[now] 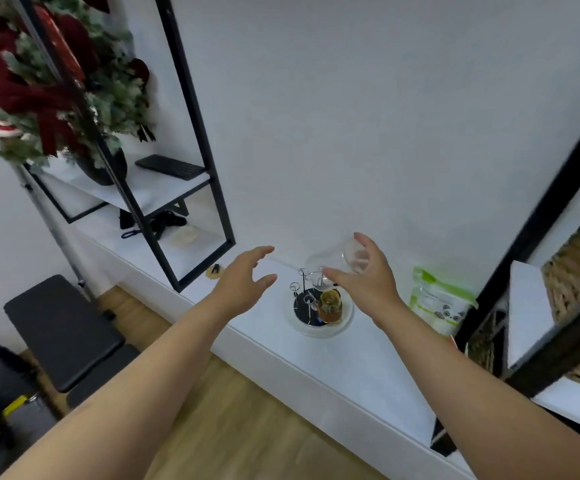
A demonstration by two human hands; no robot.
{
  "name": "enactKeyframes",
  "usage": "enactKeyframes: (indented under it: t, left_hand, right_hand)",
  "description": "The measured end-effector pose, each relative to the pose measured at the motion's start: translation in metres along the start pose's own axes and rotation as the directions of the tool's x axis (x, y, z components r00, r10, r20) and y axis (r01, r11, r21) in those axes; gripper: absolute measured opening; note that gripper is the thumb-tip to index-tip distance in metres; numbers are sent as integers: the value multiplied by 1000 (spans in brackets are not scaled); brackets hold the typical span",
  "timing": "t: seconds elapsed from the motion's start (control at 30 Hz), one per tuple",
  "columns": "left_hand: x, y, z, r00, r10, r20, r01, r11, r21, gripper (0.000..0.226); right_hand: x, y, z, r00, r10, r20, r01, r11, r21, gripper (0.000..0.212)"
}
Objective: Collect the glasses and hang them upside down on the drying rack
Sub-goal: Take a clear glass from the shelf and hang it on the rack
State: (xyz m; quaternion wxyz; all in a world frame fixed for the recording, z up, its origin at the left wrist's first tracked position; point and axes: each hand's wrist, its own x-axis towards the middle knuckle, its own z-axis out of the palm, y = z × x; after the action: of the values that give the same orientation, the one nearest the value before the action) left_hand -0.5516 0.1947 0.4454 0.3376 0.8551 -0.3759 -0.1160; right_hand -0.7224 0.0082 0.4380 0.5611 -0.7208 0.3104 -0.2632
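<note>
My right hand [368, 275] holds a clear glass [337, 261] tilted on its side, mouth toward the left, just above the drying rack [304, 296]. The rack has thin black wire posts with ring tips and stands on a round clear tray [316, 329] on the white counter. An amber glass [330, 304] hangs upside down on the rack's right side, and a clear one seems to sit behind it. My left hand [243, 282] hovers to the left of the rack, fingers spread, holding nothing.
A green and white pouch [437, 299] leans on the wall right of the tray. Black-framed shelves stand at left [195, 161] and right [541, 209], the right with wicker baskets. A small round object [214, 270] lies near the left shelf's foot. Dark chairs [63, 330] sit below.
</note>
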Motion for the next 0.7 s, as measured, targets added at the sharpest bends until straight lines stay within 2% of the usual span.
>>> enactKeyframes:
  t: [0.23,0.47,0.7]
  left_hand:
    - [98,-64,22,982,92,162,-94,996,0,52]
    - [164,-133,55,926,177,333,-174,984,-37,52]
    - [200,-195,106,894,209,397,-198,978,-68,57]
  right_hand:
    - [52,46,56,998,15,-56,-28,968,-248,94]
    - [92,103,121,986,81,-144,-125,938,-325,95]
    - [131,169,153,986,87,-142,-145,867,-477,96]
